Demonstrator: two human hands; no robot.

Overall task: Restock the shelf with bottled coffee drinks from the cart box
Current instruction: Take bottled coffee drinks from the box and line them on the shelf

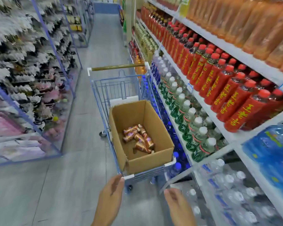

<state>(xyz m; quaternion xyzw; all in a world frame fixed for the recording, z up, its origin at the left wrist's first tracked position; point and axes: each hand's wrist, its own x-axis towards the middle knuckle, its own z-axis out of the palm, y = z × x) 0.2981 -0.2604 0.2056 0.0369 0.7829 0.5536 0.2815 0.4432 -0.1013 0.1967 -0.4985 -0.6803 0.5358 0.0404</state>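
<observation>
Two bare hands reach forward with nothing in them: the left hand (110, 196) has straight, relaxed fingers whose tips lie just beside the near corner of the cart (96, 88), contact or not I cannot tell, and the right hand (175, 203) is loosely spread, well short of anything. The bottled coffee drinks (138, 138) lie ahead of both hands, tumbled flat on the floor of the cardboard box (150, 162) that sits in the cart.

The likely trouble is the cart itself: it stands on wheels, so a nudge from the left fingertips could roll it away from the hands as they reach in. The bottles sit deep below the box walls, so a long reach over the near wall could drag or tip the box, whose corner nearest the left hand looks parted. Grabbing several loose bottles at once risks dropping one.

Counted: two hands, one cart, one box, and about seven or eight coffee bottles; the heap overlaps too much for certainty. The shelf (235, 51) stands beyond the right hand
</observation>
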